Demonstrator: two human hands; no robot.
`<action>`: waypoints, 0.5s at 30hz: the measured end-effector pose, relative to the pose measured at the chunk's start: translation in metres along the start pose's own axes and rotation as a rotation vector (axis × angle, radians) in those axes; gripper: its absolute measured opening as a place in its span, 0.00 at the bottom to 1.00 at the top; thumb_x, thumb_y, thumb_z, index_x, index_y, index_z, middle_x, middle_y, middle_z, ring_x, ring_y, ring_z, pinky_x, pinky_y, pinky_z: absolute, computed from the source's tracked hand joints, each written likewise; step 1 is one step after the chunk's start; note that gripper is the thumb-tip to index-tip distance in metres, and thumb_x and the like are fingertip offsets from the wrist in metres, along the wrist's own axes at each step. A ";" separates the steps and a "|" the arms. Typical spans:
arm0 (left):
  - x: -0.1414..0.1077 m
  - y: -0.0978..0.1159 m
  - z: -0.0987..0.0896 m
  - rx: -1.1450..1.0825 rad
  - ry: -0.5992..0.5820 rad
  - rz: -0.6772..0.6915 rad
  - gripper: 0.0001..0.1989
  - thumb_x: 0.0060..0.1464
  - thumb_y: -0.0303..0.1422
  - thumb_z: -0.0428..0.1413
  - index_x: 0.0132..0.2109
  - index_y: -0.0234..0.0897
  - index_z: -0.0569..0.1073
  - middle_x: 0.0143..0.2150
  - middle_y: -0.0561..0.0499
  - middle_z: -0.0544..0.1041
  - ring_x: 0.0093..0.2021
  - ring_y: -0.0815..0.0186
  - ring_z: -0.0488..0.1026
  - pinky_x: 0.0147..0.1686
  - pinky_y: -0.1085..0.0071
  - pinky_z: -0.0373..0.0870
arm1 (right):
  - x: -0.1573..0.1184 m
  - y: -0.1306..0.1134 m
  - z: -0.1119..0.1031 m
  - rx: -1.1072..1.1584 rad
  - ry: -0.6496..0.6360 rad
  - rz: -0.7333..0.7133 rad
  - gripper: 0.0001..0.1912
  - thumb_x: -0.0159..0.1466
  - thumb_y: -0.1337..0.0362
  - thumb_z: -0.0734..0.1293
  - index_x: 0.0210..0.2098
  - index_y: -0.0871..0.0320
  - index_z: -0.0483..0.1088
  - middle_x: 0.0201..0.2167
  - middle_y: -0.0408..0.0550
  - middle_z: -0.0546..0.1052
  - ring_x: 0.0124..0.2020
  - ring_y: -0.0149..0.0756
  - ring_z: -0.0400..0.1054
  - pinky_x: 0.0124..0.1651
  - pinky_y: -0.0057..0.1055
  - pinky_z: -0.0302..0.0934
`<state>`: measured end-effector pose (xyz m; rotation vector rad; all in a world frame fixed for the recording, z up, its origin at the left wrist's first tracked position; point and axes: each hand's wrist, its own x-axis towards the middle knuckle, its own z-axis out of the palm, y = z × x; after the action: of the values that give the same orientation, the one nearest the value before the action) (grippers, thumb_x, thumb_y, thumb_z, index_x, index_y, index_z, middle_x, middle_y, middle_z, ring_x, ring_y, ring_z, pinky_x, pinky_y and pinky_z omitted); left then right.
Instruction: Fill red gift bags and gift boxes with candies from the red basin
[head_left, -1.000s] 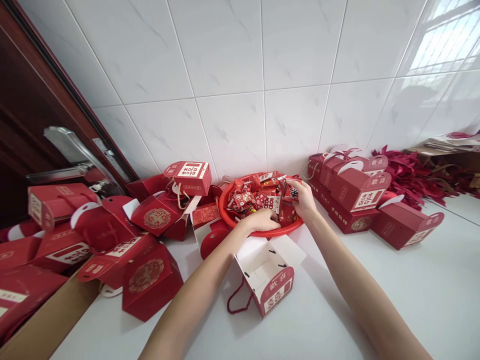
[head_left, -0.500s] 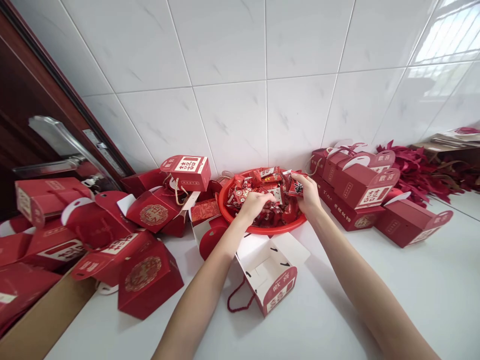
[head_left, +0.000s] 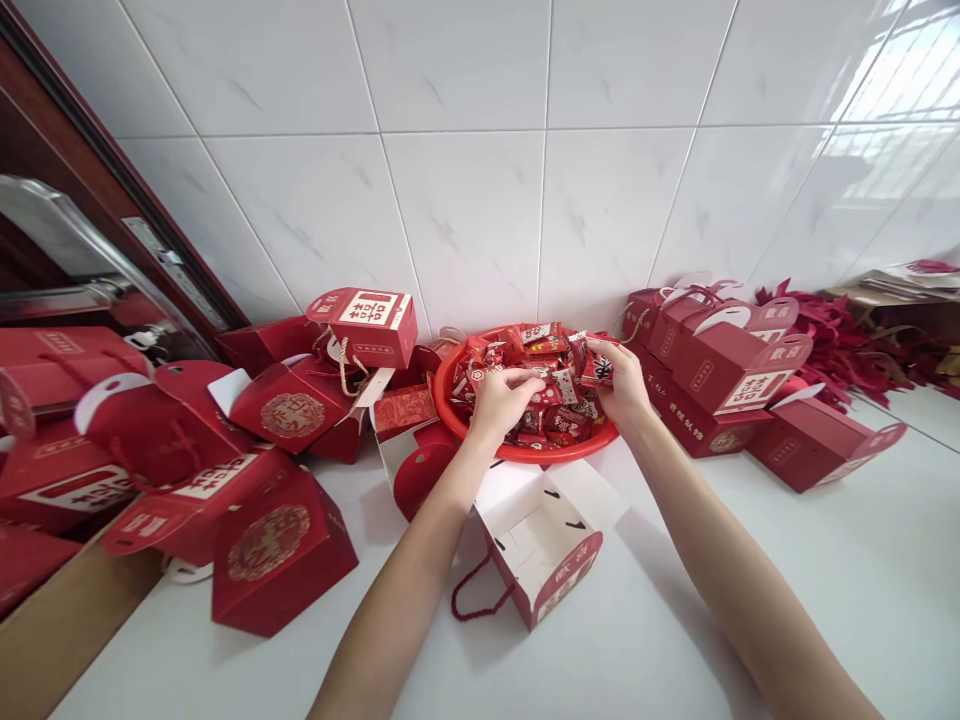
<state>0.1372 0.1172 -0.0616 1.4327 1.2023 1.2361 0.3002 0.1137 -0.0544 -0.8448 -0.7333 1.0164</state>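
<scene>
A red plastic basin (head_left: 541, 455) full of red-wrapped candies (head_left: 568, 424) stands against the wall. Over its left part, my left hand (head_left: 501, 402) pinches a red-and-white wrapped candy (head_left: 556, 386) between thumb and fingers. At the right side of the basin, my right hand (head_left: 624, 383) is closed on another wrapped candy (head_left: 598, 364) with dark lettering. In front of the basin, between my forearms, an open gift box (head_left: 539, 535) shows its bare white inside. A dark red cord handle hangs from its left side.
Several red gift boxes (head_left: 281, 545) crowd the left, some in a brown carton (head_left: 86, 640). More boxes (head_left: 701, 375) are stacked on the right, beside dark red ribbons (head_left: 806, 335). A tiled wall (head_left: 465, 220) closes the back; a door handle (head_left: 82, 240) is at far left.
My left hand has lifted slightly and now shows a candy at its fingertips. My right hand keeps its candy near the basin's right side. The view has shifted a little.
</scene>
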 end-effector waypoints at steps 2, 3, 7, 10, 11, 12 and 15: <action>0.000 -0.002 0.001 0.032 -0.011 0.033 0.04 0.45 0.29 0.65 0.32 0.37 0.83 0.35 0.47 0.85 0.43 0.57 0.80 0.50 0.61 0.73 | 0.001 0.001 -0.001 -0.018 -0.014 0.010 0.08 0.46 0.60 0.74 0.25 0.54 0.74 0.23 0.40 0.77 0.24 0.37 0.71 0.31 0.35 0.68; -0.001 -0.002 0.001 0.027 -0.009 0.056 0.03 0.46 0.30 0.65 0.32 0.37 0.83 0.35 0.47 0.85 0.42 0.57 0.81 0.50 0.61 0.74 | 0.001 0.001 -0.001 -0.024 -0.020 0.018 0.08 0.46 0.60 0.74 0.25 0.54 0.74 0.23 0.40 0.77 0.25 0.37 0.71 0.32 0.36 0.68; -0.004 0.000 0.000 -0.037 0.041 0.160 0.04 0.49 0.31 0.65 0.34 0.38 0.84 0.36 0.49 0.85 0.41 0.58 0.81 0.49 0.61 0.76 | 0.002 0.002 -0.002 -0.026 -0.046 0.051 0.09 0.46 0.60 0.75 0.26 0.54 0.75 0.24 0.40 0.78 0.25 0.37 0.71 0.31 0.36 0.68; -0.007 0.003 -0.001 -0.034 0.040 0.230 0.04 0.50 0.31 0.65 0.35 0.39 0.84 0.37 0.50 0.85 0.42 0.58 0.82 0.49 0.62 0.77 | 0.002 0.002 -0.002 -0.005 -0.075 0.105 0.09 0.45 0.62 0.76 0.27 0.54 0.77 0.26 0.40 0.80 0.27 0.36 0.72 0.30 0.33 0.67; -0.008 0.004 -0.002 -0.014 0.028 0.255 0.04 0.49 0.30 0.65 0.35 0.40 0.84 0.37 0.50 0.85 0.42 0.58 0.82 0.49 0.62 0.77 | 0.002 0.002 -0.002 0.005 -0.087 0.131 0.10 0.45 0.62 0.76 0.27 0.54 0.77 0.27 0.40 0.80 0.28 0.36 0.72 0.30 0.31 0.67; -0.009 0.005 -0.002 0.012 0.013 0.281 0.04 0.49 0.30 0.65 0.35 0.40 0.84 0.37 0.50 0.85 0.42 0.58 0.82 0.49 0.62 0.77 | 0.002 0.002 -0.003 0.013 -0.098 0.157 0.10 0.44 0.62 0.76 0.28 0.54 0.78 0.28 0.40 0.81 0.29 0.36 0.72 0.30 0.30 0.67; -0.011 0.007 -0.003 0.106 -0.035 0.352 0.04 0.50 0.29 0.64 0.34 0.40 0.84 0.37 0.49 0.85 0.42 0.57 0.82 0.49 0.62 0.77 | 0.002 0.004 -0.004 0.010 -0.131 0.200 0.11 0.44 0.62 0.77 0.28 0.54 0.78 0.28 0.40 0.81 0.29 0.35 0.73 0.30 0.30 0.66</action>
<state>0.1350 0.1049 -0.0565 1.7930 1.0327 1.3909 0.3027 0.1161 -0.0595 -0.8614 -0.7645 1.2622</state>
